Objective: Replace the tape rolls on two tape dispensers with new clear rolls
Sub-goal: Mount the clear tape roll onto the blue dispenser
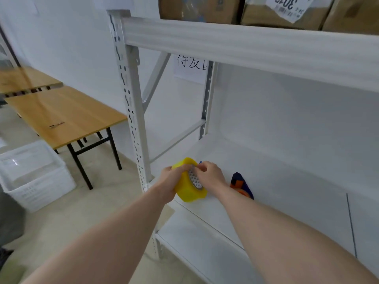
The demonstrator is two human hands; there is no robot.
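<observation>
Both bare forearms run from the bottom edge up to the white metal shelving unit [131, 95], the largest item and the landmark for what follows.

Shelving unit: slotted upright at its front left corner, wide crossbeam above, flat white shelf [276, 181] at mid height, a second shelf below it.

Cardboard boxes [287, 13]: on the top level of the unit, one bearing a printed label.

Wooden surface [61, 115]: on black folding legs, left of the unit.

White plastic crate [34, 175]: on the floor, left of the unit and in front of the wooden surface.

Paper sign [190, 66]: on the wall behind the unit, under the crossbeam.

Tape roll [188, 191]: yellow-tinted clear tape, held on edge at the front left corner of the mid shelf, beside the upright; whether it rests on the shelf cannot be told.

Left hand [170, 181]: fingers wrapped around the outer face of the roll, gripping it.

Right hand [211, 175]: fingers pinched together at the top rim of the roll; whether a loose tape end lies between them cannot be told.

Tape dispenser [242, 185]: dark blue and orange, lying on the mid shelf just right of the right wrist, partly hidden by it.
</observation>
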